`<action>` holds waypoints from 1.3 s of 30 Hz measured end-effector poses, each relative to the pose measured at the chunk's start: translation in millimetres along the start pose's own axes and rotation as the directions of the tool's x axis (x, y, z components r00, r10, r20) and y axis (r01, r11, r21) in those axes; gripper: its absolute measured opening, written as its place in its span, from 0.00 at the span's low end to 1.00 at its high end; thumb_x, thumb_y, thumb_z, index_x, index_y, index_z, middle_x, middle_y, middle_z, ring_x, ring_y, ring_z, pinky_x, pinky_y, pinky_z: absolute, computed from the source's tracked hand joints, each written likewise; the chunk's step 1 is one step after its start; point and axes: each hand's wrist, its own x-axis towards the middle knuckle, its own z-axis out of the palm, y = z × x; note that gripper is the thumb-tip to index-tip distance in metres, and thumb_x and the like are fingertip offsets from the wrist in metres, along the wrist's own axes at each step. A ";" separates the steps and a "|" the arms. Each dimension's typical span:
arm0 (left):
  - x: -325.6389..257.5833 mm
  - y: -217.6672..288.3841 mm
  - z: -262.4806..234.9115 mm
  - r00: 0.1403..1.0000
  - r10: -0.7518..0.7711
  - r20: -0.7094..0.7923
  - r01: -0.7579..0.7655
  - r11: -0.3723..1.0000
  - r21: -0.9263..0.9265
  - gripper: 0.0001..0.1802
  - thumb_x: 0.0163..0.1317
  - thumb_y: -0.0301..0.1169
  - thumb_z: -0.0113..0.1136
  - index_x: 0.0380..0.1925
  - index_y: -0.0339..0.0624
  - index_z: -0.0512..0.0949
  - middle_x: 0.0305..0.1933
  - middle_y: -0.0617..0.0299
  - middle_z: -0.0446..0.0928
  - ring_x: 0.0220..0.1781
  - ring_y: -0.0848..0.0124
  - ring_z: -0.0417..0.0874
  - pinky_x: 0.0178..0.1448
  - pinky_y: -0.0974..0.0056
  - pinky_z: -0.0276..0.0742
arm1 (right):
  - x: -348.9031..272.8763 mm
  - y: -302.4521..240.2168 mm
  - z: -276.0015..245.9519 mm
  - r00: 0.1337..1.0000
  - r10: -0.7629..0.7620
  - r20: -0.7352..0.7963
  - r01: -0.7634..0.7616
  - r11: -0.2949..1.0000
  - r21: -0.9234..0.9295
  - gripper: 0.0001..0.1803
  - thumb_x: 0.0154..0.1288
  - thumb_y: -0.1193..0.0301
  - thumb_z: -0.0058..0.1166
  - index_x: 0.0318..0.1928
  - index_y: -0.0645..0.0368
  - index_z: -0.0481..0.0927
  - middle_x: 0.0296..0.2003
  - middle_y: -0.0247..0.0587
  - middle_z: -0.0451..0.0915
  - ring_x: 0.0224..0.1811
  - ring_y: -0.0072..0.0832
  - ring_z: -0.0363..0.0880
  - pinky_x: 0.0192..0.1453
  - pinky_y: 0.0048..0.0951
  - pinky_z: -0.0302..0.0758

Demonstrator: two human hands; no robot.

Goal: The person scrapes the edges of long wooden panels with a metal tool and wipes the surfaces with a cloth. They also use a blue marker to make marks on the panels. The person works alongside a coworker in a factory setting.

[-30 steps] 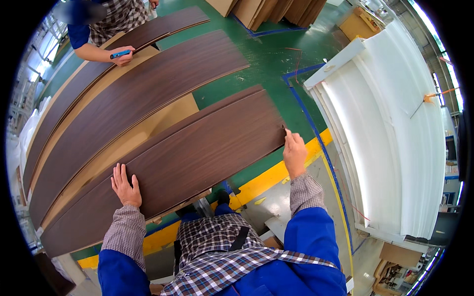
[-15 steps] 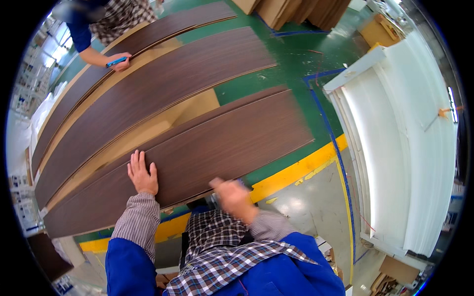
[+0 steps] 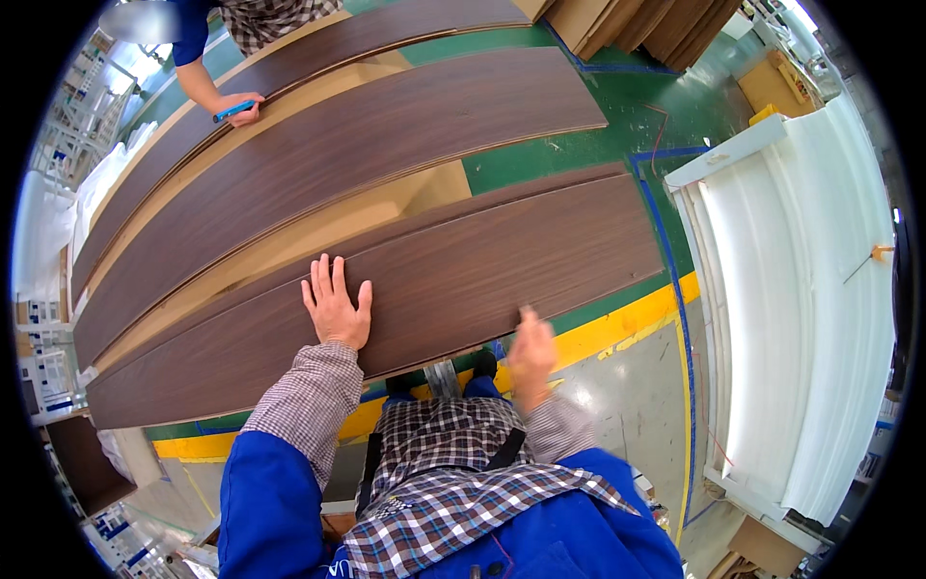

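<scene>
Left hand flat, fingers spread on dark wood panel, steadying it; right hand at 4 o'clock edge, blurred, fingers' state unclear.

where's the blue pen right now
In the head view, upper left: the blue pen is in a co-worker's hand, resting on the farthest dark wood panel.

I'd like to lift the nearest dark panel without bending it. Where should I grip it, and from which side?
Probably by its long near edge, coming from the person's side. The nearest panel lies flat, long and thin, and that edge looks to overhang its support, so fingers could likely get under it. Spread the hands wide: the left hand lies flat on top, the right hand is at the edge.
</scene>
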 end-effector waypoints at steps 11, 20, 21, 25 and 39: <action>16.7 67.0 -0.3 0.996 0.089 -0.016 -0.086 0.884 -0.460 0.27 0.64 0.40 0.47 0.60 0.38 0.64 0.70 0.49 0.55 0.71 0.53 0.54 0.73 0.50 0.46 | 45.3 15.1 -14.9 0.962 -0.261 0.083 0.238 0.946 0.221 0.19 0.56 0.77 0.49 0.50 0.56 0.77 0.30 0.38 0.76 0.31 0.34 0.75 0.35 0.33 0.74; 29.2 -45.9 6.1 0.993 -0.116 0.029 0.106 0.965 0.240 0.28 0.68 0.47 0.39 0.63 0.44 0.61 0.71 0.55 0.53 0.73 0.59 0.50 0.74 0.51 0.38 | 93.1 232.4 -28.0 0.991 0.136 -0.019 -0.137 0.981 -0.139 0.12 0.66 0.73 0.46 0.48 0.60 0.76 0.35 0.44 0.76 0.35 0.39 0.76 0.37 0.35 0.75; 32.7 -27.5 8.6 0.992 -0.111 0.064 0.094 0.969 0.228 0.28 0.68 0.47 0.39 0.63 0.44 0.61 0.71 0.56 0.53 0.73 0.60 0.50 0.74 0.50 0.38 | 82.4 224.6 -20.3 1.000 0.018 0.024 -0.014 0.988 -0.153 0.12 0.65 0.75 0.45 0.48 0.61 0.75 0.33 0.45 0.76 0.34 0.38 0.76 0.36 0.35 0.75; 37.5 7.9 15.3 0.987 -0.108 0.123 0.077 0.970 0.231 0.27 0.68 0.48 0.39 0.63 0.47 0.61 0.71 0.61 0.54 0.73 0.64 0.52 0.74 0.48 0.37 | 49.1 107.1 3.7 0.997 -0.031 0.075 0.025 0.996 0.087 0.17 0.58 0.78 0.47 0.50 0.63 0.74 0.28 0.42 0.73 0.29 0.35 0.73 0.30 0.32 0.72; 35.4 -8.1 39.4 0.994 -0.069 0.081 0.054 0.984 0.172 0.25 0.68 0.45 0.40 0.60 0.47 0.64 0.70 0.61 0.56 0.72 0.64 0.55 0.73 0.49 0.37 | 86.9 251.6 -22.0 0.991 0.126 0.048 -0.124 0.991 -0.044 0.09 0.66 0.71 0.46 0.43 0.60 0.78 0.29 0.42 0.73 0.30 0.35 0.73 0.31 0.33 0.72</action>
